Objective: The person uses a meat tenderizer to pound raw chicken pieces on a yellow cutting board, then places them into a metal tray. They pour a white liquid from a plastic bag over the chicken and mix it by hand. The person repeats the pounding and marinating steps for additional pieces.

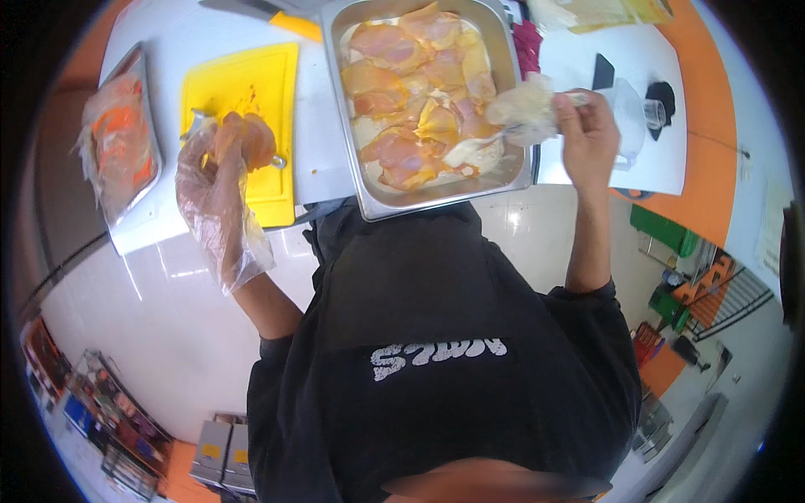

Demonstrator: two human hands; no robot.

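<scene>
My left hand (217, 170), in a clear plastic glove, holds a piece of raw chicken (251, 141) above a yellow cutting board (270, 201). A metal tool (201, 119) shows partly behind that hand on the board. My bare right hand (585, 135) grips a small clear plastic bag (525, 110) at the right side of a deep steel pan (371, 207). Pale, creamy matter (468, 151) lies below the bag, over the pan. Several flattened raw chicken pieces (402, 154) lie in the pan with whitish matter around them.
At the far left a metal tray (156, 151) holds a plastic bag with orange marks (119, 144). A knife with a yellow handle (295, 25) lies behind the board. On the right are a clear plastic container (629, 126), a small clear cup (654, 113) and a yellowish bag (616, 12).
</scene>
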